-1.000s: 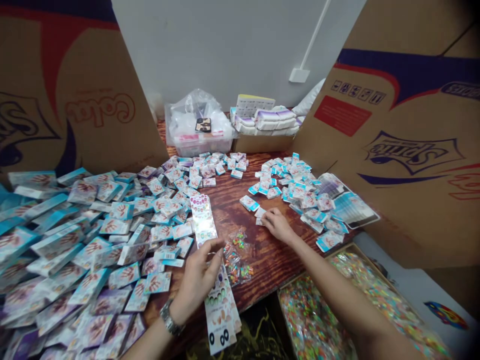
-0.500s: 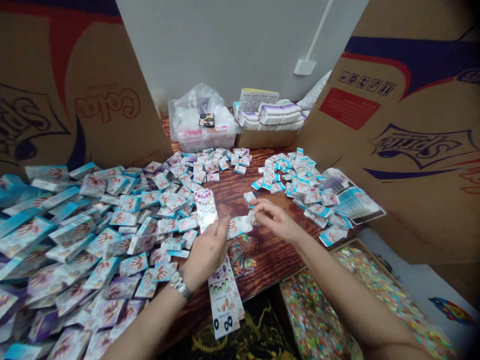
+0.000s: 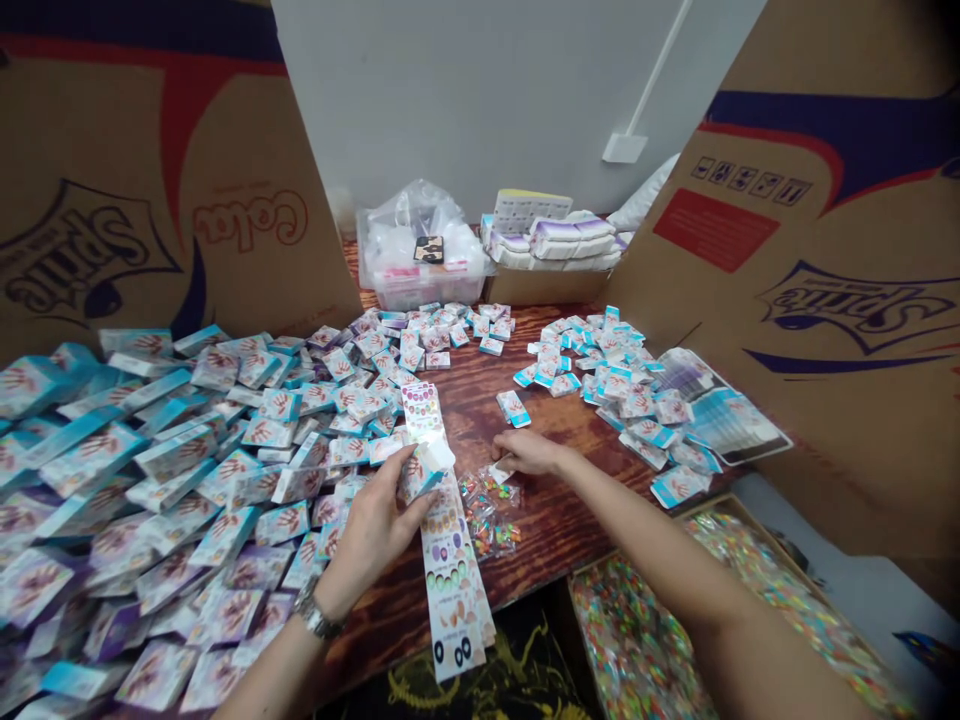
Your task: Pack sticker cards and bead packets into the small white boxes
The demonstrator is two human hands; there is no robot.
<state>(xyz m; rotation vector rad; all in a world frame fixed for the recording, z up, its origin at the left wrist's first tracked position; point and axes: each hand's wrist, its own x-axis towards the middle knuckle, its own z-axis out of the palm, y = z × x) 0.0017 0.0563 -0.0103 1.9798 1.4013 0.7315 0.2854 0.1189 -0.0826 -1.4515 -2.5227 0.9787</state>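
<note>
My left hand (image 3: 386, 510) is closed around a small blue-and-white cardboard box (image 3: 421, 474) with a hand picture on it. The box is tilted, and its white end flap stands open toward the right. Beneath it lie long printed sticker strips (image 3: 442, 545). My right hand (image 3: 525, 452) reaches down to several small clear plastic packets (image 3: 491, 515) of bright coloured pieces. Its fingertips pinch the whitish edge of what looks like one packet. Just beyond the right hand, a single box (image 3: 514, 408) lies on the table.
A large heap of boxes (image 3: 217, 480) covers the left side; another pile (image 3: 630, 390) lies at the right. Tall cardboard cartons (image 3: 847, 420) stand on both sides. At the back are a plastic tub (image 3: 427, 288) and a carton (image 3: 551, 288) of flat packs. Trays of packets (image 3: 637, 640) sit lower right.
My right hand has left the end of the box and come down to the packets. My left hand has drawn the box left and tipped it up. The view has shifted slightly.
</note>
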